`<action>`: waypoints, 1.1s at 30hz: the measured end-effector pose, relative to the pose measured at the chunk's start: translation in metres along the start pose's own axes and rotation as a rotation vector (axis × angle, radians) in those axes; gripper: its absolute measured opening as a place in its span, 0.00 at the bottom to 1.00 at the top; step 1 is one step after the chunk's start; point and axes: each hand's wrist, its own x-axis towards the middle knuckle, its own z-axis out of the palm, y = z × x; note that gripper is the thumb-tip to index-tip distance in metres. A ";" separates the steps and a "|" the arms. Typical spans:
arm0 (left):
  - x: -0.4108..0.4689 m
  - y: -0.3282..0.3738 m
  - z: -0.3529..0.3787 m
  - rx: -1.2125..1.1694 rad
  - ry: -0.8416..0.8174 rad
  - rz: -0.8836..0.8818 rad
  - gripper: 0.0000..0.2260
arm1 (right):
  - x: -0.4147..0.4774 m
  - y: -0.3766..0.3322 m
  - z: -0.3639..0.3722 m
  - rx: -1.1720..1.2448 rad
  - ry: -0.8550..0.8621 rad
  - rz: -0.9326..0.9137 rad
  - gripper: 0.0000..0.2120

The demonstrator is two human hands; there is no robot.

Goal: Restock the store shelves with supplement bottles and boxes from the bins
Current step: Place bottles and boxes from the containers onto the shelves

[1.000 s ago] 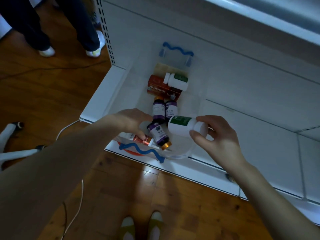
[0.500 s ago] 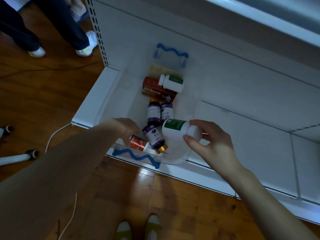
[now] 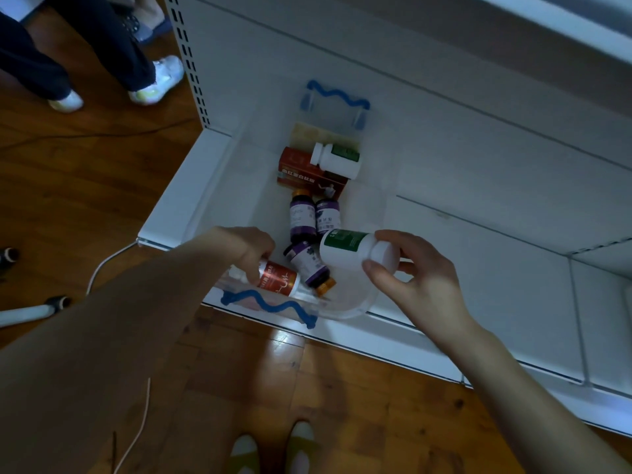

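- My left hand curls its fingers onto the red-labelled bottle, which lies inside the clear bin.
- A purple bottle lies between my hands.
- My right hand pinches the white green-labelled bottle by its cap.

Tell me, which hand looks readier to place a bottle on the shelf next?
The right hand. Its fingers hold the green-label bottle up above the bin, beside the shelf. The left hand grips a red-label bottle that lies down in the bin.
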 end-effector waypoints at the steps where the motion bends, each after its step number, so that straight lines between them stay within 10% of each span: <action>1: -0.004 0.002 -0.002 -0.048 0.024 -0.008 0.24 | -0.001 0.000 0.001 -0.001 0.007 0.000 0.16; 14: -0.130 0.038 -0.017 -0.547 0.871 -0.068 0.30 | -0.024 -0.031 -0.011 0.034 0.196 0.056 0.15; 33: -0.330 0.144 0.046 -1.277 1.044 -0.098 0.22 | -0.145 -0.134 -0.118 0.276 -0.049 0.178 0.15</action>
